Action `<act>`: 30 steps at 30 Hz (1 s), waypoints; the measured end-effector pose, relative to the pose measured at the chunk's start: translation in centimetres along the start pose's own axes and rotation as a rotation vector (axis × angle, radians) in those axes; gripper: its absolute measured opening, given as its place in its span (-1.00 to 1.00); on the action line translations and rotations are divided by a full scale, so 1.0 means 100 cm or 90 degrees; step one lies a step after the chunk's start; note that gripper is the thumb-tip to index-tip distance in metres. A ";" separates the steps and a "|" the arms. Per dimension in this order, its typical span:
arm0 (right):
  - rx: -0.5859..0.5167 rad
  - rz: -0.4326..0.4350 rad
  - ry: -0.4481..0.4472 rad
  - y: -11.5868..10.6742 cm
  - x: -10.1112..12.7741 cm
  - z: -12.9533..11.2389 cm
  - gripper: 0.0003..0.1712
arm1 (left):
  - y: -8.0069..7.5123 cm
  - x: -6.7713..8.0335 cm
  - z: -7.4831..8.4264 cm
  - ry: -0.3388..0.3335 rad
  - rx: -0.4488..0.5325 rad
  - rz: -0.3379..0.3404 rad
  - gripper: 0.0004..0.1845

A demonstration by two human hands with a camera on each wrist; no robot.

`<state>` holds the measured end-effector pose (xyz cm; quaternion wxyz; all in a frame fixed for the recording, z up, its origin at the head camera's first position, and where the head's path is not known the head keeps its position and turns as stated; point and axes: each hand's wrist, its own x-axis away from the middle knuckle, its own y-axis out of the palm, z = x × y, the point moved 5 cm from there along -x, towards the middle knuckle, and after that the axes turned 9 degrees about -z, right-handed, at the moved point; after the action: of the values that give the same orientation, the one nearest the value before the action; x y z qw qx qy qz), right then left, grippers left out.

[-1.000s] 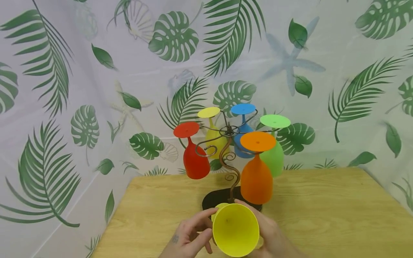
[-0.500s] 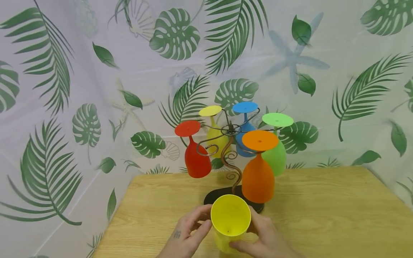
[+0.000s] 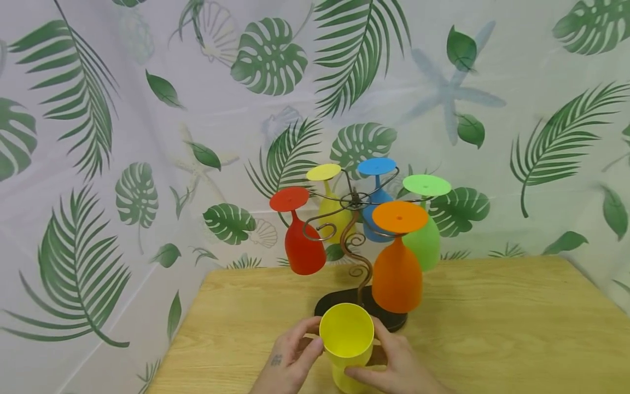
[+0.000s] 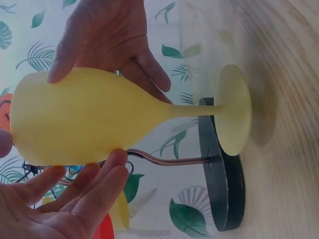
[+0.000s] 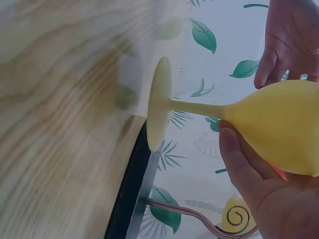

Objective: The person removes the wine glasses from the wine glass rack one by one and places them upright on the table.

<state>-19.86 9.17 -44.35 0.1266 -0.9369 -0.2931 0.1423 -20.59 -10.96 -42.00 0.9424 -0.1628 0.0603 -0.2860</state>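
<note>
Gripping the bowl of an upright yellow, matte-finished goblet (image 3: 346, 331) from both sides: with left hand (image 3: 292, 355), thumb and fingers set around near the rim; with right hand (image 3: 401, 361), thumb across the near face and fingers behind. Holding its round foot low over a pale wood-grain tabletop (image 3: 492, 328); touching or apart, cannot tell. Just beyond, a brown metal wire rack (image 3: 365, 273) on a black oval base (image 3: 334, 303). Hung upside down from its curled arms: orange (image 3: 397, 279), red (image 3: 305, 249), second yellow (image 3: 339, 223), blue (image 3: 378, 216) and light-green (image 3: 427, 243) goblets. Farther back, a white leaf-printed backdrop (image 3: 374, 82).
</note>
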 end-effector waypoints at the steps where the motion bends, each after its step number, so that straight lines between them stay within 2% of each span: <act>1: -0.002 -0.004 0.013 -0.001 0.000 0.002 -0.17 | 0.001 -0.002 -0.002 -0.003 -0.001 -0.002 -0.57; 7: -0.014 -0.031 0.072 -0.005 -0.003 0.016 -0.10 | 0.004 -0.012 -0.010 -0.031 -0.013 0.003 -0.56; 12: -0.038 -0.030 0.117 0.001 -0.008 0.030 -0.10 | 0.004 -0.012 -0.020 -0.052 -0.021 0.013 -0.59; 17: -0.043 -0.024 0.141 0.004 -0.011 0.034 -0.08 | 0.002 -0.013 -0.026 -0.057 -0.028 0.014 -0.60; 26: -0.060 -0.028 0.177 0.006 -0.012 0.035 -0.03 | 0.000 -0.014 -0.025 -0.063 -0.041 0.015 -0.60; 30: -0.044 -0.044 0.191 0.003 -0.011 0.035 -0.03 | -0.002 -0.015 -0.022 -0.059 -0.049 0.016 -0.57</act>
<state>-21.81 8.82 -47.43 0.1414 -0.9408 -0.3077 -0.0140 -22.37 -10.87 -43.97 0.9407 -0.2115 0.0294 -0.2637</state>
